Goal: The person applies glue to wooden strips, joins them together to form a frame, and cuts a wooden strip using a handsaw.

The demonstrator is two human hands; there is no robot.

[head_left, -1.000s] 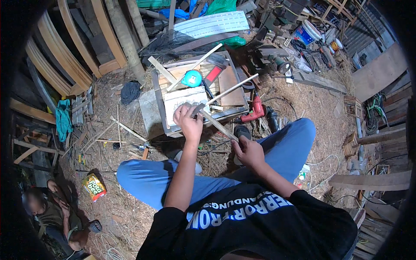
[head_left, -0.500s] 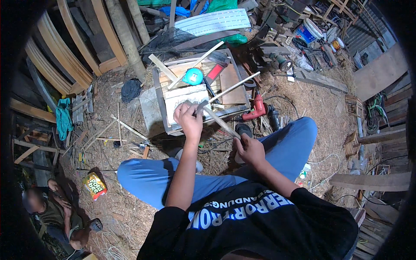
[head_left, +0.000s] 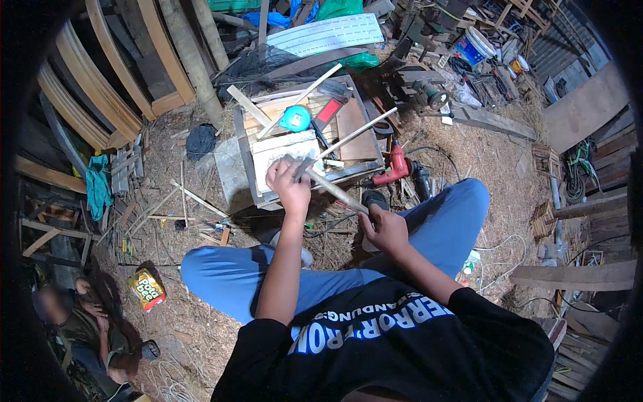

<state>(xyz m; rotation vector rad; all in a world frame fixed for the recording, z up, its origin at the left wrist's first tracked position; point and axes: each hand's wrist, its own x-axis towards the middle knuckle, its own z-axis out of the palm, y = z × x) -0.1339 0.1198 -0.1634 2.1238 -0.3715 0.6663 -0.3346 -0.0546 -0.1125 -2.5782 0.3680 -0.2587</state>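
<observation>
My right hand [head_left: 387,229] is closed round the end of a hammer's pale handle [head_left: 338,193]. The hammer's dark metal head [head_left: 303,169] reaches up to the fingers of my left hand [head_left: 291,186]. That hand's fingers are bent over the near side of a white slab [head_left: 287,151] on a low wooden box-like table [head_left: 367,167]. What they pinch is hidden. A thin wooden strip [head_left: 358,136] slants across the table just beyond the hammer. Farther back on it lie a turquoise tape measure [head_left: 295,118] and a red and black tool [head_left: 328,110].
Right of the table lies a red power drill [head_left: 395,165] with a cord. Scraps of wood and a snack bag [head_left: 147,289] lie on the floor to the left. Curved wooden frames [head_left: 90,84] lean at the far left. Another person [head_left: 94,335] sits at the lower left.
The hammer's head has shifted slightly left and down, nearer to my left hand's fingers. My right hand keeps its grip on the handle, nearly in place.
</observation>
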